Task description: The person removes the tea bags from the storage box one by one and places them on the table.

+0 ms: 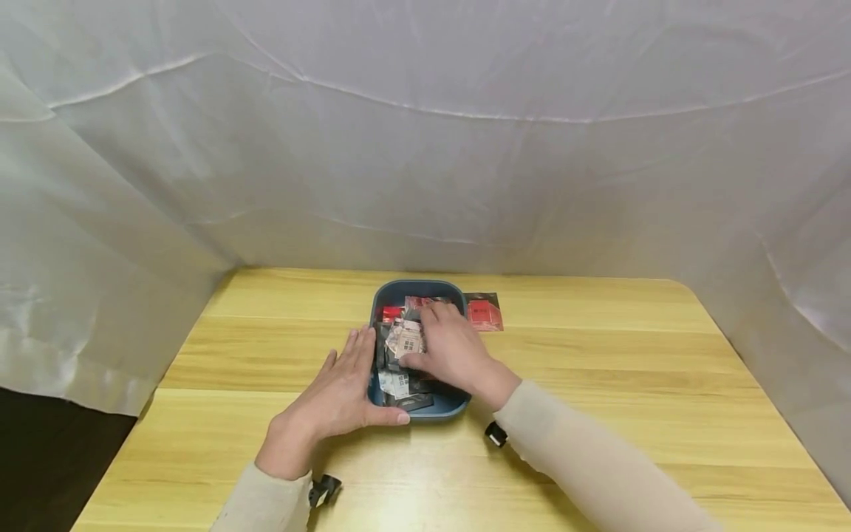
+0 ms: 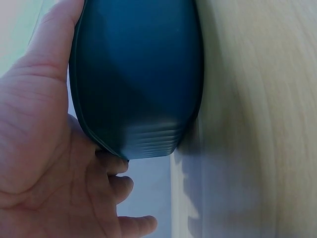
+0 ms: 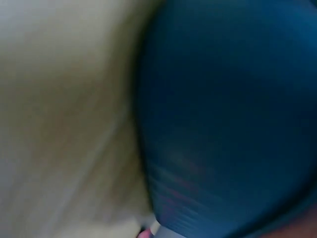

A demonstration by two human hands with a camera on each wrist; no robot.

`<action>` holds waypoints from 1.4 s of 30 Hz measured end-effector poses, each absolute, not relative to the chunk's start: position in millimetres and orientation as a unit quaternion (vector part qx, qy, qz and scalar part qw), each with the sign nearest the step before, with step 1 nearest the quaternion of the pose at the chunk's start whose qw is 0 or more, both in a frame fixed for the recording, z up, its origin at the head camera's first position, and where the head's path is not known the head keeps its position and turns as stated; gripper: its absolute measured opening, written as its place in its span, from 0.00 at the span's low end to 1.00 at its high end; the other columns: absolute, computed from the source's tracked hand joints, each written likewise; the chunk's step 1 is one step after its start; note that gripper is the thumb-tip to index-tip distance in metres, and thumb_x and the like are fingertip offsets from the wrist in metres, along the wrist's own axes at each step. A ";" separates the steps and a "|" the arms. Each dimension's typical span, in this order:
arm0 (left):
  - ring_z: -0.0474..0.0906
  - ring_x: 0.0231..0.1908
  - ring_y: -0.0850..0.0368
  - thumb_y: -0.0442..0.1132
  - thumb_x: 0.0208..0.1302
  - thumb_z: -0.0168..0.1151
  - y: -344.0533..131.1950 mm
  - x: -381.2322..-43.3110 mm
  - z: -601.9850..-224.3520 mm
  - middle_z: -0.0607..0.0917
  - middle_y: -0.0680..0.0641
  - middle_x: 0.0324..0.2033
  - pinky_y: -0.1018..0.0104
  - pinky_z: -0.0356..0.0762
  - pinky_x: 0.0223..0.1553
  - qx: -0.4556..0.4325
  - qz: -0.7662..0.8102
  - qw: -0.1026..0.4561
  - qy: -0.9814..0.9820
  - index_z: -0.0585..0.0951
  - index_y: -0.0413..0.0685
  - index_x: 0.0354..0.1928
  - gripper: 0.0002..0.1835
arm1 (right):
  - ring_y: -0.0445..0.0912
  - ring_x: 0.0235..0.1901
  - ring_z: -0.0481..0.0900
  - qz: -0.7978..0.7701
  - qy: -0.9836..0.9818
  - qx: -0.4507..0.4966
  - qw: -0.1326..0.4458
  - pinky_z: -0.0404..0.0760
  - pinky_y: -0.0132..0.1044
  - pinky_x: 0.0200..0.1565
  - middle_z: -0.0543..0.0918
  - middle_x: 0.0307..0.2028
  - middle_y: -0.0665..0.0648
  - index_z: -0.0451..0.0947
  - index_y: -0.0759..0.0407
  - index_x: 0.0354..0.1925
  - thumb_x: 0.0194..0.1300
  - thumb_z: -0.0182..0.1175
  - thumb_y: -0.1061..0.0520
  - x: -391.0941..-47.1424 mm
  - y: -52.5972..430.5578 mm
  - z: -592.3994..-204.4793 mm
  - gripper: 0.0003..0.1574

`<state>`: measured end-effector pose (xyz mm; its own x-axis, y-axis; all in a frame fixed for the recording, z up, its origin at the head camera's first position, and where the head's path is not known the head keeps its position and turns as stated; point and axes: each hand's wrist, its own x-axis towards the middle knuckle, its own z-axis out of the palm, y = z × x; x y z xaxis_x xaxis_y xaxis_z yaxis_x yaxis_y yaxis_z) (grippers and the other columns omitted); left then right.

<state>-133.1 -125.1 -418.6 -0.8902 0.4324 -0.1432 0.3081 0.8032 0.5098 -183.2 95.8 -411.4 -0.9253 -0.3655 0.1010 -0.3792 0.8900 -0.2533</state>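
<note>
A dark blue plastic bin (image 1: 417, 287) stands on the wooden table, holding a jumble of small flat sachets. My left hand (image 1: 339, 395) rests along its left side with fingers extended, thumb at the front rim. In the left wrist view, the palm lies beside the bin's wall (image 2: 138, 74). My right hand (image 1: 452, 351) reaches over the right rim into the bin, fingers and thumb spread apart on the sachets. A beige sachet (image 1: 408, 344) with dark print lies by its thumb; a white sachet (image 1: 395, 384) is nearer the front. The right wrist view is blurred and hides that hand's fingertips.
A red and black sachet (image 1: 484, 313) lies on the table (image 1: 612, 369) just right of the bin. A pale cloth (image 1: 425, 170) hangs behind the table and along both sides. Black wrist straps (image 1: 324, 490) show beneath the sleeves.
</note>
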 end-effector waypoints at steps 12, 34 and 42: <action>0.31 0.84 0.42 0.80 0.47 0.72 -125.1 -132.8 -419.3 0.37 0.37 0.84 0.31 0.41 0.80 0.202 0.246 0.125 0.940 0.36 0.39 0.84 0.81 | 0.60 0.67 0.73 0.075 -0.974 0.212 0.035 0.73 0.58 0.71 0.75 0.68 0.64 0.66 0.64 0.75 0.49 0.77 0.22 -178.0 92.5 -426.2 0.72; 0.32 0.84 0.41 0.78 0.48 0.73 -123.5 -134.3 -419.0 0.37 0.38 0.85 0.30 0.42 0.80 0.202 0.253 0.127 0.938 0.37 0.39 0.84 0.80 | 0.57 0.58 0.72 0.090 -0.967 0.234 0.053 0.76 0.53 0.67 0.75 0.60 0.65 0.68 0.66 0.68 0.49 0.78 0.28 -182.3 102.2 -411.0 0.64; 0.32 0.84 0.42 0.80 0.47 0.72 -123.0 -134.7 -419.4 0.37 0.39 0.85 0.32 0.42 0.80 0.198 0.250 0.134 0.939 0.37 0.40 0.85 0.81 | 0.56 0.54 0.73 0.077 -0.962 0.249 0.076 0.79 0.53 0.60 0.76 0.57 0.63 0.70 0.65 0.64 0.48 0.78 0.28 -183.4 134.5 -384.8 0.60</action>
